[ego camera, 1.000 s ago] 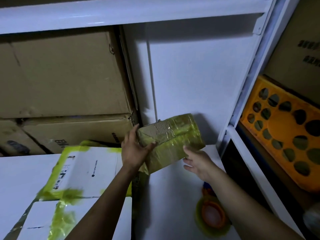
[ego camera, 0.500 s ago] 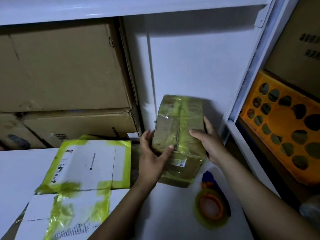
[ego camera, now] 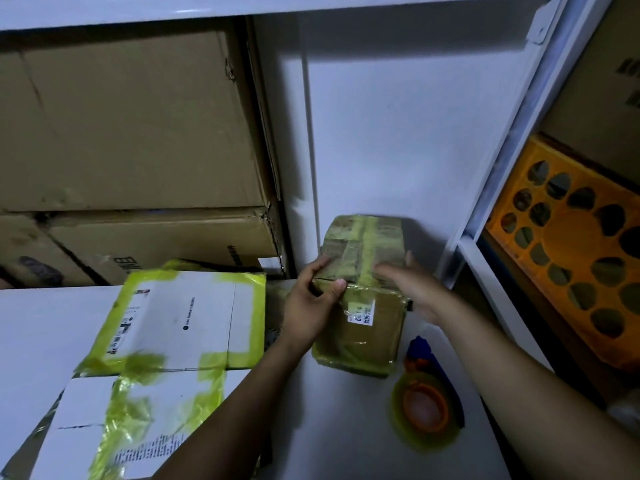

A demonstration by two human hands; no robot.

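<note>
Parcel (ego camera: 367,327) between white box (ego camera: 187,317) and tape roll (ego camera: 426,417).

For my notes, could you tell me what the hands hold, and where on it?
The taped parcel: left hand grips its upper left edge, right hand holds its upper right side.
</note>
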